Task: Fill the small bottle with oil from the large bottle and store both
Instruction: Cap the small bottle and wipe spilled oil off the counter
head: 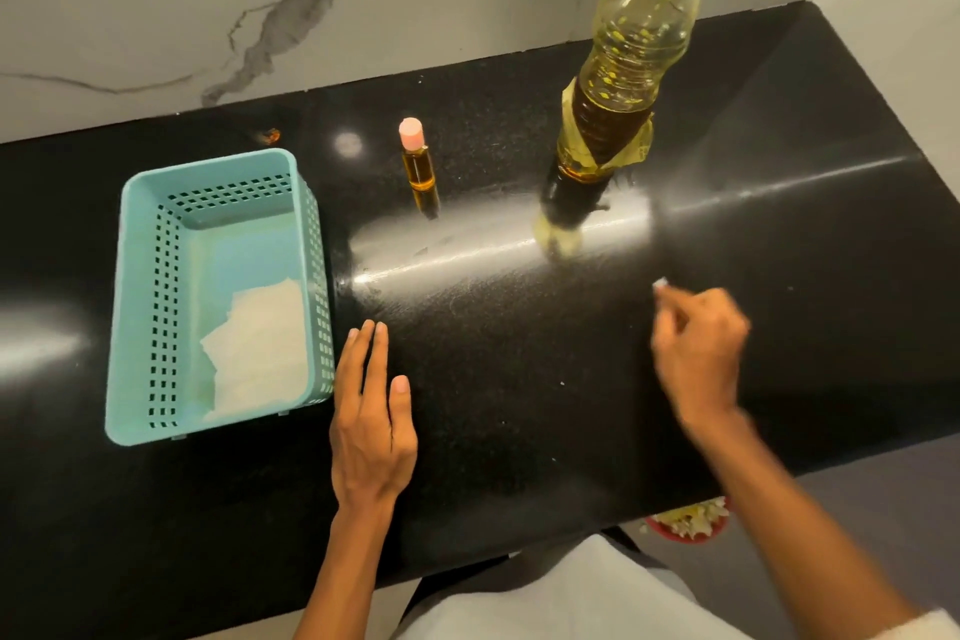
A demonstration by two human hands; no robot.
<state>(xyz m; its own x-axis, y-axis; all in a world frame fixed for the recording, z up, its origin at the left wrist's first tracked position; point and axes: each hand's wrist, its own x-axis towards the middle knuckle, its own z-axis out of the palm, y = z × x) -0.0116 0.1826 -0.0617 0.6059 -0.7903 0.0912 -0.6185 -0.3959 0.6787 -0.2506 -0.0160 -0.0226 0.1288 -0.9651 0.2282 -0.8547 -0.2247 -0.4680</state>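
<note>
On the glossy black stone worktop (519, 379), the tall clear plastic large bottle (618, 83) with a red cap stands upright toward the back right, oil filling only its lower part. Small glass bottle (420, 169) with a pink cap stands upright to its left, well apart, amber oil inside. Turquoise perforated plastic basket (156, 286) sits at the left with a white paper tissue (260, 348) lying in it. My left hand (374, 426) lies flat and open on the worktop, just beside the basket. My right hand (698, 353) is blurred, fingers curled, pinching a small white scrap (660, 283).
</note>
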